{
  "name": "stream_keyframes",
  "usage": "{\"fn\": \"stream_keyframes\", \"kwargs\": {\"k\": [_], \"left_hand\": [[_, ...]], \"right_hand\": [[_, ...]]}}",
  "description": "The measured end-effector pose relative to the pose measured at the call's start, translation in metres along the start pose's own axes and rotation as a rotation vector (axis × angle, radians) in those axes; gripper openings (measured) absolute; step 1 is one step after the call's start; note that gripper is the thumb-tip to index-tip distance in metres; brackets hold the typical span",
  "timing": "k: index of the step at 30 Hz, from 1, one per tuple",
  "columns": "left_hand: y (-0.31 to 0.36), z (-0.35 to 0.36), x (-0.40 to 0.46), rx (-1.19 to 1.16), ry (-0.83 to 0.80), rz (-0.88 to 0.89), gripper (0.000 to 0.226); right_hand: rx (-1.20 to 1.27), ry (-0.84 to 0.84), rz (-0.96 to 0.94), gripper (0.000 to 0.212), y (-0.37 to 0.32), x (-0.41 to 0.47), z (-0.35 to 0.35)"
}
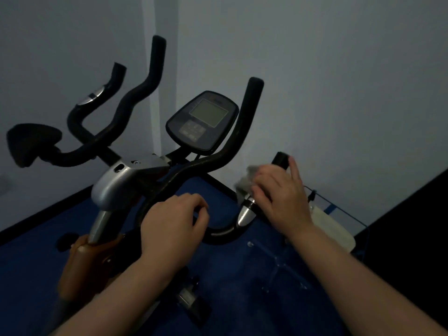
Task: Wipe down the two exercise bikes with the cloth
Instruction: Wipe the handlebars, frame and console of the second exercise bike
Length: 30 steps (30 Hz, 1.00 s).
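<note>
An exercise bike with black handlebars (pixel 244 132), a grey console (pixel 202 121) and a silver stem cover (pixel 121 183) stands in front of me. My left hand (pixel 172 229) grips the near handlebar tube beside the stem. My right hand (pixel 278 197) wraps a light grey cloth (pixel 246 181) around the right lower grip, just above its silver sensor band (pixel 246 213). The black end of that grip (pixel 281 160) pokes out above my fingers. A second set of black handlebars (pixel 135 93) rises at the left, so I cannot tell which bike they belong to.
A black pad or seat (pixel 31 141) sits at the far left. Blue floor (pixel 242 287) lies below, edged by a dark skirting along pale walls. A whitish bag or cloth (pixel 332 229) rests on a wire frame at the right, beside a dark panel (pixel 412 226).
</note>
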<state>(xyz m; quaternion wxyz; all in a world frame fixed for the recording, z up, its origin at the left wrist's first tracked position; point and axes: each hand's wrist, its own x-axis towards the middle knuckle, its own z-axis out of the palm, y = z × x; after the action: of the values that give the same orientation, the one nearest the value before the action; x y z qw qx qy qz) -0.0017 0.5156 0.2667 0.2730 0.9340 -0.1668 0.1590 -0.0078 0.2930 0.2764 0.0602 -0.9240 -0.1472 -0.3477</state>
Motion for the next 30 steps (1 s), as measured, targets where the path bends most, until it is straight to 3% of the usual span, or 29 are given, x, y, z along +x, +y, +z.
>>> {"fn": "stream_keyframes", "kwargs": {"k": [4,6,8,12,14,16,18,23,25,27,30], "left_hand": [[0.002,0.0,0.0,0.02,-0.032,-0.014,0.011],[0.002,0.001,0.001,0.055,-0.064,0.005,0.017],[0.001,0.002,0.003,0.09,-0.116,0.051,0.024],[0.001,0.002,0.003,0.104,-0.143,0.059,0.028],[0.004,0.001,0.002,0.105,-0.111,0.038,0.024],[0.005,0.001,0.003,0.11,-0.094,0.02,0.021],[0.005,0.001,0.003,0.106,-0.089,0.01,0.018],[0.006,0.0,0.003,0.135,-0.098,0.018,0.017],[0.007,0.0,0.004,0.141,-0.083,0.001,0.016],[0.007,-0.001,0.004,0.149,-0.094,-0.007,0.017],[0.005,-0.001,0.005,0.151,-0.109,0.012,0.018]], "right_hand": [[0.128,0.13,0.106,0.012,-0.029,-0.025,0.021],[0.203,0.065,-0.11,0.011,-0.041,-0.044,0.029],[0.127,-0.037,-0.315,0.015,-0.018,-0.032,0.02],[-0.148,-0.062,-0.4,0.021,0.046,0.023,-0.012],[-0.231,-0.012,-0.327,0.021,0.049,0.024,-0.009],[-0.092,0.101,-0.064,0.018,0.02,0.005,0.011],[0.066,0.187,0.025,0.018,-0.005,-0.021,0.032],[-0.126,-0.012,-0.496,0.02,0.053,0.021,-0.008],[-0.16,-0.092,-0.592,0.023,0.066,0.046,-0.017],[-0.127,-0.088,-0.546,0.024,0.063,0.052,-0.014],[-0.088,0.098,-0.347,0.024,0.058,0.047,-0.003]]}}
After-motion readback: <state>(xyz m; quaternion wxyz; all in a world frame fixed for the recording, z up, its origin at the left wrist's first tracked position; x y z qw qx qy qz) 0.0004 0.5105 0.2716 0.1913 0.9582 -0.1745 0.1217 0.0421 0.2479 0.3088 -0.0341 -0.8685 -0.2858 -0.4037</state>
